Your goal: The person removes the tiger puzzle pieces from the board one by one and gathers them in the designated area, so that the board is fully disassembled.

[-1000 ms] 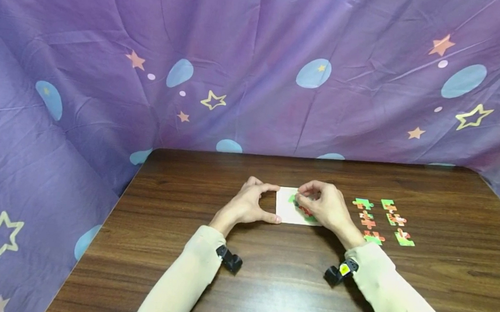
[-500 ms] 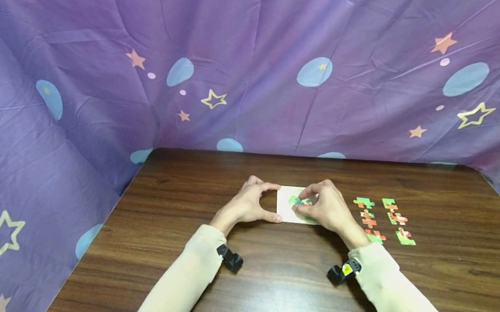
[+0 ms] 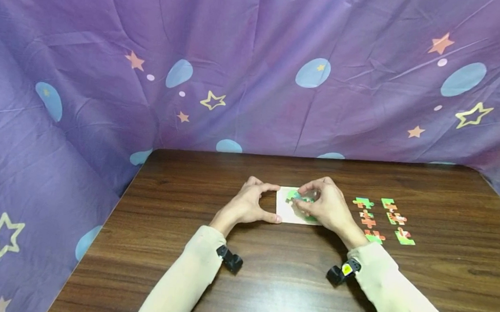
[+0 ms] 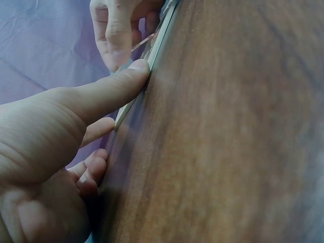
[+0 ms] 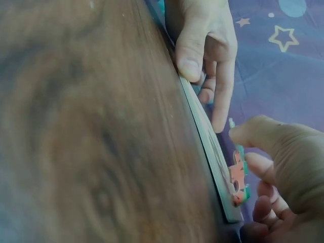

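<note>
A white puzzle board (image 3: 283, 211) with a coloured patch in its middle lies flat on the table. My left hand (image 3: 248, 202) holds its left end, thumb at the near corner and index finger at the far one. Over the board my right hand (image 3: 328, 207) pinches an orange-and-green jigsaw piece (image 5: 237, 174) between thumb and fingers. In the right wrist view that piece stands tilted up off the board's surface. The right hand covers the board's right part in the head view. The left wrist view shows the left thumb (image 4: 134, 71) pressing the board's edge.
To the right, several loose jigsaw pieces (image 3: 368, 220) lie in two columns on the brown wooden table (image 3: 443, 279). A purple curtain (image 3: 257, 68) with stars hangs behind the table and along its left side.
The right fingers have shifted slightly over the board, and the jigsaw piece between them has turned a little. My left hand keeps its hold on the board. The loose pieces have not moved.
</note>
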`<action>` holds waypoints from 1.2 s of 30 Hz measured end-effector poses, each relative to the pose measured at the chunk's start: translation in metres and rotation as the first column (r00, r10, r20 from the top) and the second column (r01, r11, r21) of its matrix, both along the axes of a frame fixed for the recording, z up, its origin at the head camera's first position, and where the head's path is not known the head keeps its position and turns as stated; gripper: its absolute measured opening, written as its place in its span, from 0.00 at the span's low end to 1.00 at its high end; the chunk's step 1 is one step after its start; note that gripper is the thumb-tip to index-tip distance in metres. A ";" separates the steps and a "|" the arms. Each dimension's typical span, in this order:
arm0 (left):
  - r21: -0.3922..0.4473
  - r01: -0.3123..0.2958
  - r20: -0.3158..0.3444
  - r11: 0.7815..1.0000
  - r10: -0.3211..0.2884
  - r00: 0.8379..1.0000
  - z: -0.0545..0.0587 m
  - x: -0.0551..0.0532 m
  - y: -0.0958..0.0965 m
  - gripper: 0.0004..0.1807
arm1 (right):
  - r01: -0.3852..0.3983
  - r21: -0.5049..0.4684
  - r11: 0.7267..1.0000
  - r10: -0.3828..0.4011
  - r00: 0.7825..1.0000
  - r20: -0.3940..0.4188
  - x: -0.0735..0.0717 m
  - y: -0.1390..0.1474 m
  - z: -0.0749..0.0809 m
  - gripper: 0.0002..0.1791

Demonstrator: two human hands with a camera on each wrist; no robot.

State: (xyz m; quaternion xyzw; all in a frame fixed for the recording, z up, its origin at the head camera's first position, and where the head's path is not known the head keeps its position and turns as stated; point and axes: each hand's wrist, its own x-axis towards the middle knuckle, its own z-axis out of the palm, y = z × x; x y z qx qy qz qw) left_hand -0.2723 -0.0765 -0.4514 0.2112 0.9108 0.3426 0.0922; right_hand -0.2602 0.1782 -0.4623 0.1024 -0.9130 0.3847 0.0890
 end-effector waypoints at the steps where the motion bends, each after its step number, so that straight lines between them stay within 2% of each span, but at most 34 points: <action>1: -0.002 -0.001 -0.001 1.000 0.001 1.000 0.000 0.000 0.000 0.50 | 0.001 -0.007 1.000 -0.001 1.000 0.001 0.000 0.000 0.001 0.16; 10: -0.001 -0.004 0.014 1.000 0.004 1.000 0.002 0.001 -0.002 0.51 | -0.023 -0.031 0.999 0.023 1.000 -0.009 0.000 0.004 0.009 0.18; 19: 0.005 -0.019 0.015 1.000 0.019 1.000 -0.001 0.002 -0.003 0.51 | -0.043 -0.070 0.997 0.037 0.996 -0.076 -0.004 0.015 0.020 0.14; 28: 0.021 -0.012 0.037 1.000 0.011 0.999 -0.001 0.004 0.003 0.52 | -0.035 -0.123 0.992 0.018 0.991 -0.136 0.005 0.069 0.052 0.16; 36: 0.016 -0.020 0.031 1.000 0.020 0.999 0.001 0.003 0.000 0.52 | 0.025 -0.092 0.995 -0.036 0.992 -0.117 0.011 0.110 0.060 0.16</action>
